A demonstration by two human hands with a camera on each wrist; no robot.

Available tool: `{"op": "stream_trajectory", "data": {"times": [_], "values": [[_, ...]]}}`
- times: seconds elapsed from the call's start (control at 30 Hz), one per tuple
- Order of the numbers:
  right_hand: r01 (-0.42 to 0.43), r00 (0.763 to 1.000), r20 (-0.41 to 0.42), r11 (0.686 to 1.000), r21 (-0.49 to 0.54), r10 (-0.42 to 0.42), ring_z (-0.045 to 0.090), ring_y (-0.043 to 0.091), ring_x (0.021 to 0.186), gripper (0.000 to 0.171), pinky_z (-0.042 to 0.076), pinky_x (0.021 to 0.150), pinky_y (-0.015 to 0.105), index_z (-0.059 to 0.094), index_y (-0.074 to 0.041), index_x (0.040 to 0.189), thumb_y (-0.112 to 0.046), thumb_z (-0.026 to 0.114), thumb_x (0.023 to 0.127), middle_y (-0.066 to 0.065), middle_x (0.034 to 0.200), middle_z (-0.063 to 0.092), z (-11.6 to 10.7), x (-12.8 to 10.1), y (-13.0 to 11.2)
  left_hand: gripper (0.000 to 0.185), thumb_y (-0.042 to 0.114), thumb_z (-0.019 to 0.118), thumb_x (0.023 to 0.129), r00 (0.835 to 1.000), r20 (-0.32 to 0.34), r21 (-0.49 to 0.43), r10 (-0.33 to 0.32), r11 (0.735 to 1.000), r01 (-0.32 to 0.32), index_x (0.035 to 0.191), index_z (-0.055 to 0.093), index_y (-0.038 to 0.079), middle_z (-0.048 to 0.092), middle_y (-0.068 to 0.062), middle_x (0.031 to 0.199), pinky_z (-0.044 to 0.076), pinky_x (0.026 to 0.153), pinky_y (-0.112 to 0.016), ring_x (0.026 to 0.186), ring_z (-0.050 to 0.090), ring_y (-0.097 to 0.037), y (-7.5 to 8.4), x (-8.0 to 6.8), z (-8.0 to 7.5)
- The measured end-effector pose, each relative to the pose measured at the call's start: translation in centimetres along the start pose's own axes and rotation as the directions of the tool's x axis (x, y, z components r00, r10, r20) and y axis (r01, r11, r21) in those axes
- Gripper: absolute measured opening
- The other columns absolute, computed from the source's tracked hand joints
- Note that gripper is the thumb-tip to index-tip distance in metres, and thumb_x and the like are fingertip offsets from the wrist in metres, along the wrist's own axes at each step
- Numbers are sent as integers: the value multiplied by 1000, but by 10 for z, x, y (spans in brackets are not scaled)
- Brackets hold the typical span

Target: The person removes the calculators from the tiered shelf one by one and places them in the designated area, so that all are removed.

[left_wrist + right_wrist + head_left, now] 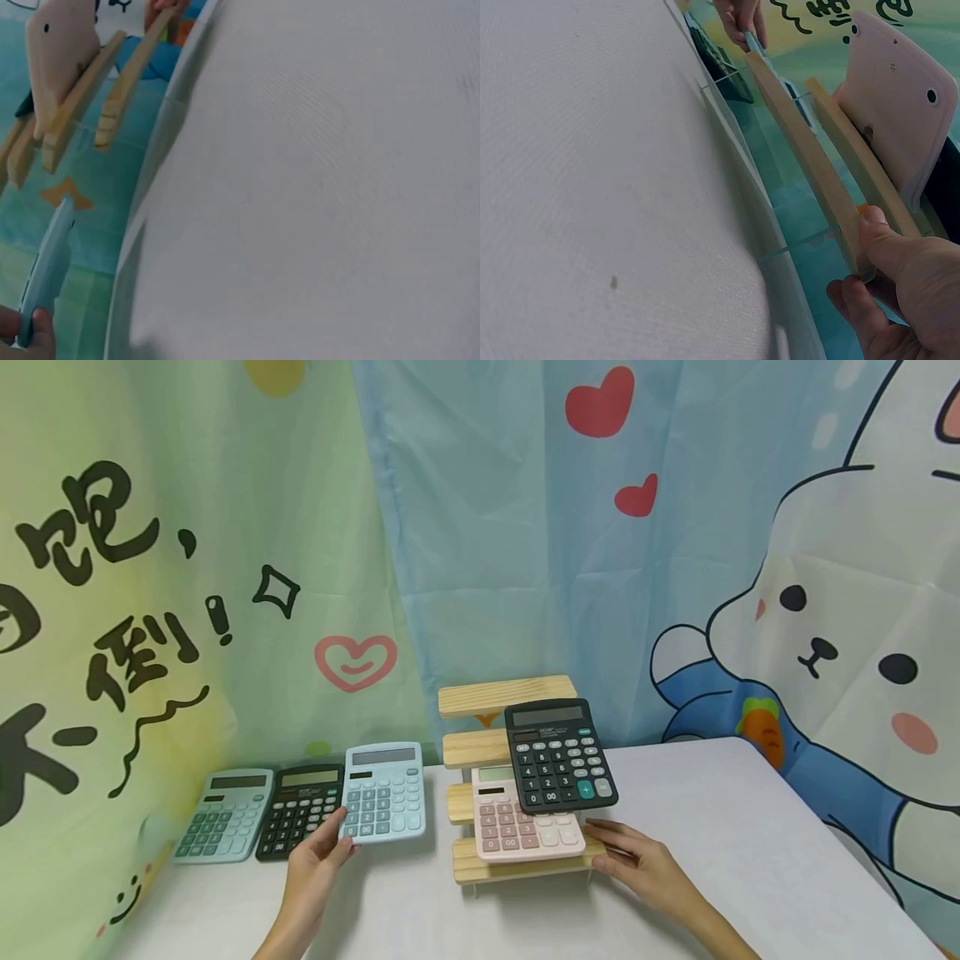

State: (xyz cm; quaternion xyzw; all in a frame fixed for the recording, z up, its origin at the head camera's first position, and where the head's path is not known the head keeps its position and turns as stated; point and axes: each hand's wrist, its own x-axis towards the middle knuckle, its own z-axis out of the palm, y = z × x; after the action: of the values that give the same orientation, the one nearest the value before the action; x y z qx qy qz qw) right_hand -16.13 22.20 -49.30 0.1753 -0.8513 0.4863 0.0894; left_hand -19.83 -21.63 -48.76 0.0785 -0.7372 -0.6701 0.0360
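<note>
My left hand [315,860] pinches a light blue calculator [385,781] at its lower left corner, thumb on the front. In the left wrist view that calculator [49,262] is seen edge-on. My right hand [645,864] grips the right end of the lowest slat of a stepped wooden rack [480,868]; the right wrist view has the thumb and fingers around the slat end [851,244]. On the rack a pink calculator [498,835] leans on the lower slats. A black calculator [558,760] leans higher up, overlapping the pink one's top.
Left of the held calculator, a pale green calculator [225,818] and another black calculator [292,814] lean side by side at the back of the white-covered table [405,902]. A printed curtain [480,527] hangs behind.
</note>
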Motion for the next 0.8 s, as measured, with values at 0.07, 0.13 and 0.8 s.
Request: {"op": "stream_trajectory", "data": {"times": [0.07,0.13,0.8], "values": [[11,1000,5,1000,9,-11,45,-15,109,39,53,82,15,61,-6,120,-21,65,84,19,128,54,0,0,0,53,6,52,89,999,-23,43,-38,998,39,140,38,7,38,-17,144,52,82,-13,99,55,5,4,-1,2],[16,1000,5,1000,24,-16,46,-15,109,39,53,83,15,61,-5,120,-20,65,83,19,128,54,0,1,0,52,3,50,88,997,-43,85,-57,995,61,139,39,6,40,-17,143,52,80,-11,98,55,5,10,-3,4],[3,1000,19,998,64,-4,44,-18,109,42,51,84,13,59,0,120,-20,65,84,23,129,51,0,1,-1,50,-1,47,88,998,-46,361,-42,931,56,138,39,3,44,-24,136,54,78,-16,108,58,-26,16,2,13]]}}
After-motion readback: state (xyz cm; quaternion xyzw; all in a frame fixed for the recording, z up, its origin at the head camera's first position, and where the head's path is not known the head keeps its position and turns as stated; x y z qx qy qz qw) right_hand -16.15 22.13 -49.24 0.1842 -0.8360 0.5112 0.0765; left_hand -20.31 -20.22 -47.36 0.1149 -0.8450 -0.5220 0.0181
